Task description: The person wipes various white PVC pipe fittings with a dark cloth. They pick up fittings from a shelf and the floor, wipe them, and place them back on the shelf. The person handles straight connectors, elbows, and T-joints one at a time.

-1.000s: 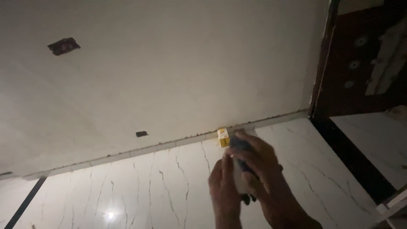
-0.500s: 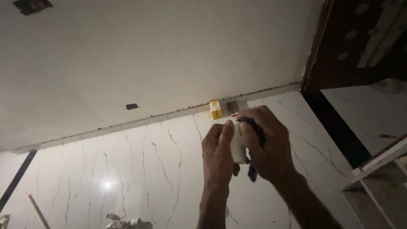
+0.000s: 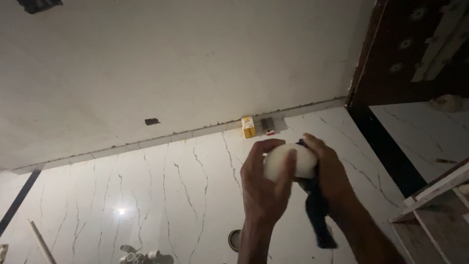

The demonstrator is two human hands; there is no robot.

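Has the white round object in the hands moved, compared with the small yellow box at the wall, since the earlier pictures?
Yes. The white round object now sits lower and to the right of the yellow box, nearer the camera. Earlier, the hands were almost touching that box.

I count two hands, one white rounded fitting (image 3: 289,161), one dark cloth (image 3: 318,215), two small boxes by the wall, and several white pipe fittings (image 3: 141,255).

My left hand (image 3: 266,188) and right hand (image 3: 332,178) meet around a round white plastic fitting (image 3: 288,161), above the white marble-veined floor (image 3: 146,195). Behind them, a small yellow box (image 3: 248,127) sits against the plain plastered wall (image 3: 171,63).
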